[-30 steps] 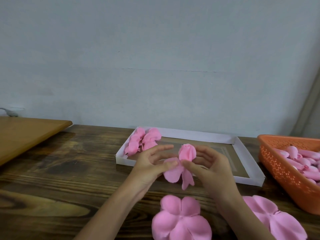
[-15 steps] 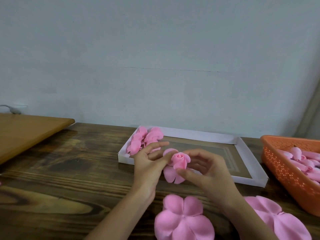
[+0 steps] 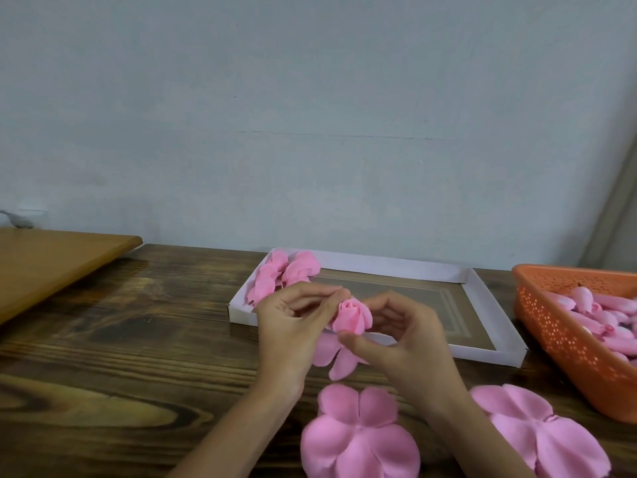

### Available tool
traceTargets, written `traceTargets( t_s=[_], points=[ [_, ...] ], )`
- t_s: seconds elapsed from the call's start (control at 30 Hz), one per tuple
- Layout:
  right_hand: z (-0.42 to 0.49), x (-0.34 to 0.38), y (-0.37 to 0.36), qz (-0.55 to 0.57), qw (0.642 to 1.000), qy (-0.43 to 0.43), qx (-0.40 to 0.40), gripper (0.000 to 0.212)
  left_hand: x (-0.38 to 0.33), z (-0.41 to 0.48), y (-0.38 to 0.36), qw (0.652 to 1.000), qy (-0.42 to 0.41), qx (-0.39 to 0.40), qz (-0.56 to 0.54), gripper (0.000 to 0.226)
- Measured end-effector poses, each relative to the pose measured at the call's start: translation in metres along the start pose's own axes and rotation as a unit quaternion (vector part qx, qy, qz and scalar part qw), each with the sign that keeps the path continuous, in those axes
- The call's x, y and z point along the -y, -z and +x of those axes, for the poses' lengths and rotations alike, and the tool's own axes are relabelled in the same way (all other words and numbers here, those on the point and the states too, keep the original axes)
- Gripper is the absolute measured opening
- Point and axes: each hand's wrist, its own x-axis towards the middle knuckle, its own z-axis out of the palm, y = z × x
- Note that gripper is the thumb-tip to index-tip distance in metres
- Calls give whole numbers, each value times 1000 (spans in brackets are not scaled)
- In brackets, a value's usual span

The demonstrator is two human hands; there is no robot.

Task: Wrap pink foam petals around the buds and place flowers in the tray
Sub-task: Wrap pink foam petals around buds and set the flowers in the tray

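Dark wood-grain desk, pale wall behind. Left hand and right hand together pinch one pink foam bud with half-wrapped petals, held just before the shallow white cardboard tray. Wrapping is under way. Judged next: fold up the hanging petals, then place the flower beside the finished pink flowers.

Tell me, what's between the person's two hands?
In the head view, a half-wrapped pink foam flower sits between the left hand and right hand, both pinching it.

My left hand and right hand are both bare, fingers slim, and my left forearm and right forearm are bare too, uncovered down to the bottom frame edge.
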Motion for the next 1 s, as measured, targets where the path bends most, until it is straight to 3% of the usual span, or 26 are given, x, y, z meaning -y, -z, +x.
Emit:
traceTargets(
  t_s=[0.23,0.37,0.47,0.57,0.7,1.0],
  points=[
    [2,-2,2,61,998,-24,-23,31,-5,-1,-3,999,-1,39,-19,13],
    [5,-1,8,162,983,-56,-70,42,-3,7,6,993,9,109,32,46],
    [6,1,13,189,974,-77,-100,37,7,13,14,983,84,140,90,31],
    [5,-1,14,188,974,-91,-92,28,18,13,16,984,126,116,45,17],
    [5,-1,13,166,979,-81,-84,28,22,12,13,983,165,72,-22,35],
    [5,1,11,142,988,-42,-45,29,17,6,5,994,93,-20,53,9]
  ],
)
